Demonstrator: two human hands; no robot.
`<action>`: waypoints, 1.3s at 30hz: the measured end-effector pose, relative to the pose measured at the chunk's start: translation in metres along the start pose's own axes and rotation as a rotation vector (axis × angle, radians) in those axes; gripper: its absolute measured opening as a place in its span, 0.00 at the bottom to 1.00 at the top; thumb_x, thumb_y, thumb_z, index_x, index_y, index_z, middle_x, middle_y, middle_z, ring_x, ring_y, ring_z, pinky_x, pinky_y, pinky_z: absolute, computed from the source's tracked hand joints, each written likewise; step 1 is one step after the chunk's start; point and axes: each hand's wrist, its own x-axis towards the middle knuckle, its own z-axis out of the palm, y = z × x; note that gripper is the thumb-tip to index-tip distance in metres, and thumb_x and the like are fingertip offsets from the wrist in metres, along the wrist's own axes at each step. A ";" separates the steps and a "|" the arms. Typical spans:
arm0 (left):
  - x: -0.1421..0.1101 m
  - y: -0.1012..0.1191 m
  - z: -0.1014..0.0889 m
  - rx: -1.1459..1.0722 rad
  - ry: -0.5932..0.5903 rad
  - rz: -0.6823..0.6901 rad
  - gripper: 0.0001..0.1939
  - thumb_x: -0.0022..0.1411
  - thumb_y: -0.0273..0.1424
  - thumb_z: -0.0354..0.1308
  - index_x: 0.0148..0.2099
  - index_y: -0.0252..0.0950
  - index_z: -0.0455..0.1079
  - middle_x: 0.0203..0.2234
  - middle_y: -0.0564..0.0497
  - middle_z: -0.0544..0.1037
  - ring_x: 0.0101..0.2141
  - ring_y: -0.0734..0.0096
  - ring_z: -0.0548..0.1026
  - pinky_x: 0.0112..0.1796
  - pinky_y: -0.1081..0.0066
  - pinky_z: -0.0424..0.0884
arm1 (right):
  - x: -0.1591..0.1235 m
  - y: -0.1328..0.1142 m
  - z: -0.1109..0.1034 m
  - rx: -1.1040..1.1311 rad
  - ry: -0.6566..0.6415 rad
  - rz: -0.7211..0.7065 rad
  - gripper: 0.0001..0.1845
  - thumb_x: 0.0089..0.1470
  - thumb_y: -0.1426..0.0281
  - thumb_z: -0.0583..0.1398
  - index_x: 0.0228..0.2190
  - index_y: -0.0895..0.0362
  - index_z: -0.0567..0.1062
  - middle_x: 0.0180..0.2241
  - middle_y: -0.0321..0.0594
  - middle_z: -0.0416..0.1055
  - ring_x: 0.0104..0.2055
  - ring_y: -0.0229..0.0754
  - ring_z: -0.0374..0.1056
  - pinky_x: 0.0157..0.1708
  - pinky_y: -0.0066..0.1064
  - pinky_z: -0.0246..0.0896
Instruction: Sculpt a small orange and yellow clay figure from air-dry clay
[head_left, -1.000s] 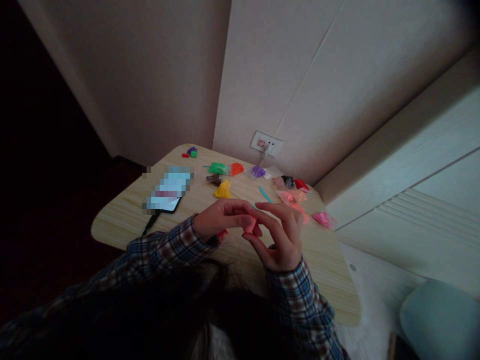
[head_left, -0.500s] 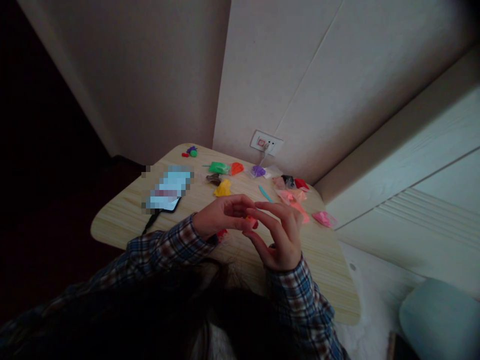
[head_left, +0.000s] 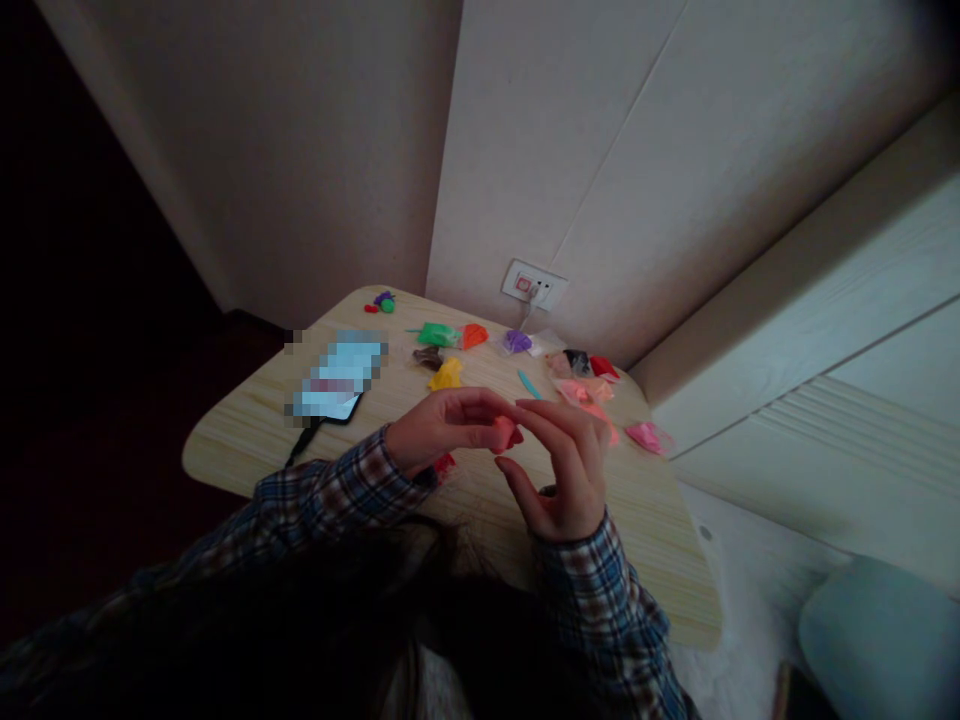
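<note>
Over the middle of the wooden table [head_left: 637,540], my left hand [head_left: 442,428] pinches a small pinkish-red piece of modelling clay [head_left: 506,434] between thumb and fingers. Facing it from the right is my right hand [head_left: 566,460], its thumb and index finger spread apart beside the clay. The right fingertips come close to the left ones; whether they touch the clay I cannot tell. Under my left wrist a red clay packet [head_left: 444,467] is partly hidden. Just beyond the hands lie a yellow clay packet [head_left: 445,374] and a light-blue modelling tool [head_left: 529,384].
A phone [head_left: 341,380] with a black cable lies at the left. Green [head_left: 439,335], orange [head_left: 474,337] and purple [head_left: 517,342] clay packets line the back; a pink one [head_left: 646,437] is near the right edge. Small shaped clay pieces [head_left: 386,305] sit far left. A socket [head_left: 534,285] is behind.
My right thumb and fingers have opened slightly away from the clay, and more of the piece shows in my left fingers. The things on the table have not moved.
</note>
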 end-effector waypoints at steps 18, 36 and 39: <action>0.000 -0.002 -0.003 -0.054 0.011 -0.013 0.20 0.42 0.20 0.68 0.41 0.32 0.72 0.28 0.53 0.77 0.30 0.76 0.75 0.35 0.76 0.69 | -0.001 0.001 0.004 -0.016 -0.044 0.022 0.15 0.52 0.68 0.58 0.44 0.55 0.69 0.43 0.44 0.68 0.45 0.46 0.64 0.44 0.39 0.57; 0.001 0.002 0.000 -0.006 -0.012 -0.003 0.16 0.41 0.33 0.69 0.29 0.30 0.67 0.19 0.57 0.72 0.21 0.83 0.68 0.25 0.80 0.63 | 0.001 0.001 0.001 -0.004 -0.041 -0.004 0.18 0.51 0.65 0.60 0.44 0.56 0.68 0.43 0.45 0.69 0.45 0.47 0.64 0.44 0.40 0.58; 0.001 0.003 0.001 0.007 0.005 -0.020 0.17 0.40 0.32 0.70 0.29 0.30 0.66 0.19 0.58 0.71 0.21 0.83 0.67 0.25 0.80 0.62 | 0.001 0.001 0.002 -0.003 -0.043 -0.014 0.18 0.51 0.66 0.60 0.44 0.56 0.67 0.43 0.45 0.69 0.45 0.46 0.65 0.43 0.39 0.59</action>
